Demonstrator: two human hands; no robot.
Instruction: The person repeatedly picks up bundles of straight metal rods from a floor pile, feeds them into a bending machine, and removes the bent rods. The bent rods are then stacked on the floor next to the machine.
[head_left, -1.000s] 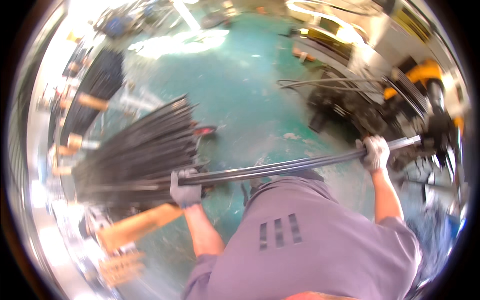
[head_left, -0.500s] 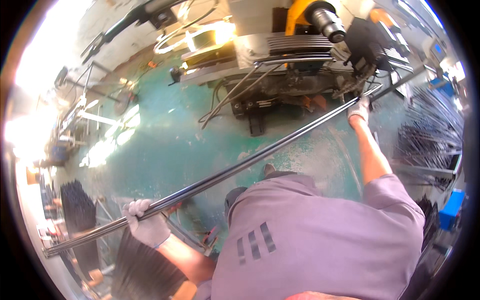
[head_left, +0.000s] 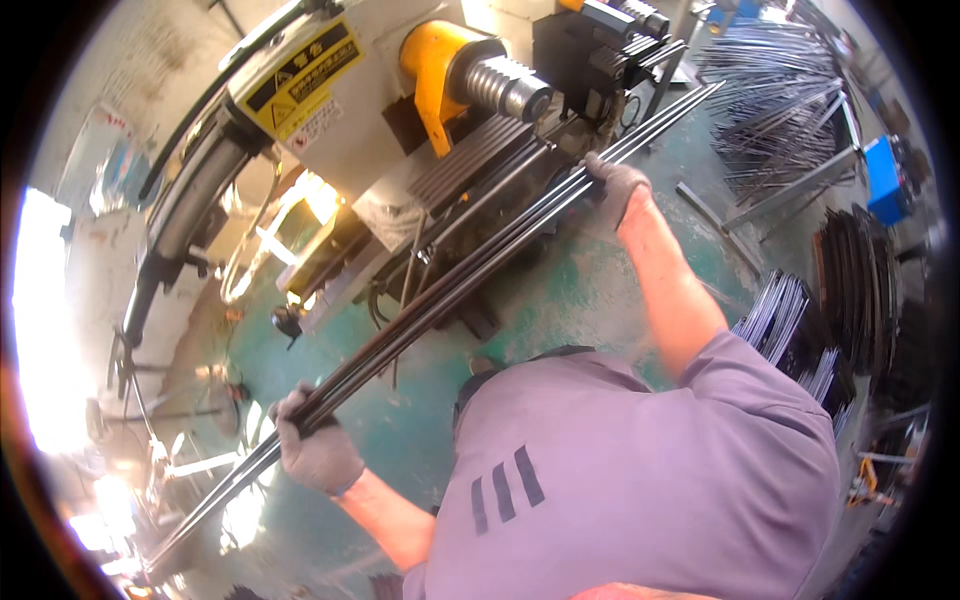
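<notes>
A bundle of several long, thin metal rods (head_left: 430, 315) runs slantwise across the view, from low on the left up to the far right. Near its lower left part, my left hand (head_left: 318, 445) in a grey glove is closed around the rods. Toward the upper right end, my right hand (head_left: 618, 190), gloved too, grips the same bundle. The rods reach past both hands. Just beyond them stands a machine with a yellow bracket (head_left: 430, 75) and a ribbed metal cylinder (head_left: 510, 88); dark bars (head_left: 470, 165) lie on its bed beside the bundle.
A large heap of metal rods (head_left: 770, 100) fills a rack at the far right, next to a blue box (head_left: 884, 180). Below are stacks of dark bars (head_left: 852, 290) and shiny rods (head_left: 775, 315). A black jointed arm (head_left: 190, 210) extends from the machine on the left.
My view has turned right and come closer to the machine. Both hands have carried the rods forward, and the bundle now lies alongside the machine's bed at a steeper slant.
</notes>
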